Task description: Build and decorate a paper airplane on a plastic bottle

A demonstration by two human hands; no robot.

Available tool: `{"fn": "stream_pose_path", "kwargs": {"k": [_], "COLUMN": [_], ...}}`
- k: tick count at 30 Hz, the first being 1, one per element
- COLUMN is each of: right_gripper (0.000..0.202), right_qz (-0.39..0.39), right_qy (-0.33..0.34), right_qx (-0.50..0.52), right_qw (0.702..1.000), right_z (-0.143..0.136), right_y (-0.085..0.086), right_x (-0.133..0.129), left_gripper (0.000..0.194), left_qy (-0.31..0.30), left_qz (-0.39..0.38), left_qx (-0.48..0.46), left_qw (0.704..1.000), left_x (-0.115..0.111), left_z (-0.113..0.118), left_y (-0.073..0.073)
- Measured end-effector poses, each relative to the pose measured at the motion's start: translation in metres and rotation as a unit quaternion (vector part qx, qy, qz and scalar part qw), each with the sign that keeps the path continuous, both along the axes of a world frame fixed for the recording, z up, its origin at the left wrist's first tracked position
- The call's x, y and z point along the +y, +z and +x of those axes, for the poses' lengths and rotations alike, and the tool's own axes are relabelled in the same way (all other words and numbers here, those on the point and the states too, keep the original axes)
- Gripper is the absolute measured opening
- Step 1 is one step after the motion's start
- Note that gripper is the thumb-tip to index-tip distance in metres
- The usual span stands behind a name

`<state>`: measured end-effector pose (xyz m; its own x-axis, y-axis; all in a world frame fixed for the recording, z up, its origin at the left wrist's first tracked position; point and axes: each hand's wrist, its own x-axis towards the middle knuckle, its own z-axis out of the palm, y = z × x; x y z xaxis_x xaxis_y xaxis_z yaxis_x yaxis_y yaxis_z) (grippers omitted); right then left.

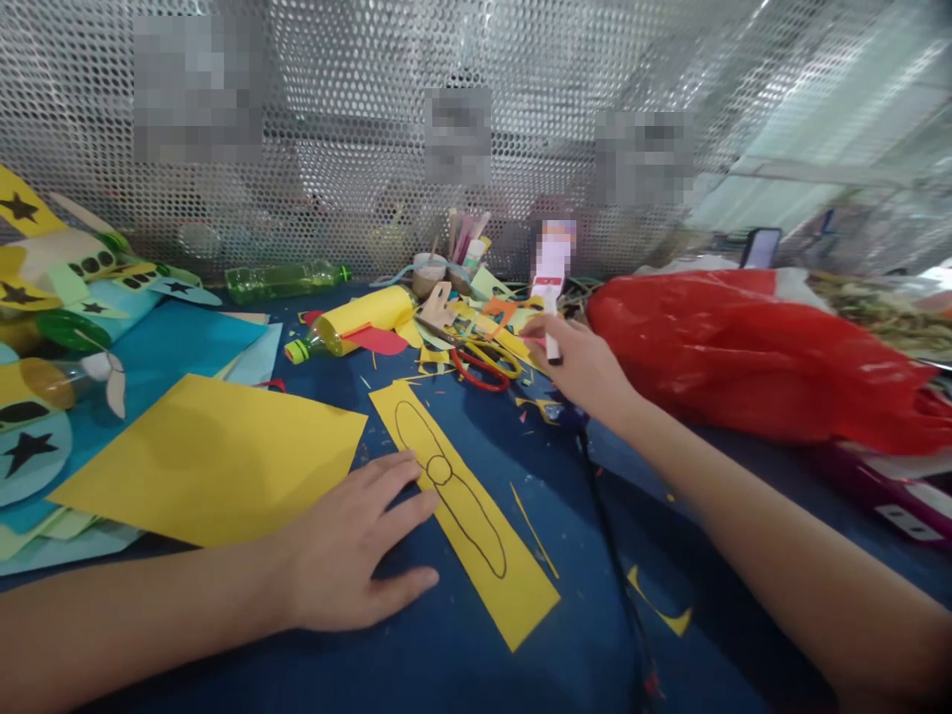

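Note:
My left hand [357, 540] has its fingers spread, with the fingertips on the left edge of a yellow paper strip [513, 605]. A propeller shape with a circle at its centre is drawn on the strip in dark line. Farther off, my right hand [584, 362] is closed around a white marker [551, 297] with a dark lower end. Red-handled scissors [480, 369] and yellow-handled scissors [500, 355] lie just left of that hand, among paper scraps. A large yellow sheet [215, 456] lies left of the strip.
Paper-covered bottle crafts [81, 288] crowd the left side. A green bottle [287, 280] and a yellow-wrapped bottle [357, 322] lie farther back. A red plastic bag [744, 357] fills the right. One black cord [606, 516] crosses the blue table [461, 674]. Behind stands a perforated metal screen [342, 119].

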<state>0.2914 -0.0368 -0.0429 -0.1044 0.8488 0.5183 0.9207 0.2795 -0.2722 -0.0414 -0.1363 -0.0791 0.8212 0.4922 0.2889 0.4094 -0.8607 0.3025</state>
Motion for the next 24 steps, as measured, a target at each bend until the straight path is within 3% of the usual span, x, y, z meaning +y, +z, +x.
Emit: {"fn": "stream_pose_path", "kwargs": {"k": [3,7,12,21,24], "right_gripper": [0.023,0.036,0.042,0.028,0.029], "right_qz": [-0.030,-0.070,-0.107,-0.085,-0.043], "right_qy": [0.059,0.114,0.089,0.066,0.056], "right_qx": [-0.094,-0.146,-0.147,-0.080,-0.052], "right_qw": [0.993,0.980,0.979,0.991,0.996], "right_z": [0.000,-0.007,-0.010,-0.007,-0.012], "right_y": [-0.010,-0.023,-0.023,-0.025,-0.020], "right_x": [0.008,0.017,0.021,0.023,0.021], "left_gripper": [0.055,0.057,0.058,0.053,0.053], "left_qy": [-0.016,-0.019,-0.001,0.020,0.023], "left_qz": [-0.016,-0.034,-0.041,-0.031,-0.029], "left_qx": [0.011,0.018,0.013,0.013,0.013], "left_qw": [1.000,0.999,0.999,0.999,0.999], "left_x": [0.001,0.002,0.001,0.000,0.000], "left_z": [0.001,0.001,0.000,-0.001,-0.001], "left_y": [0.002,0.003,0.004,0.002,0.003]}}
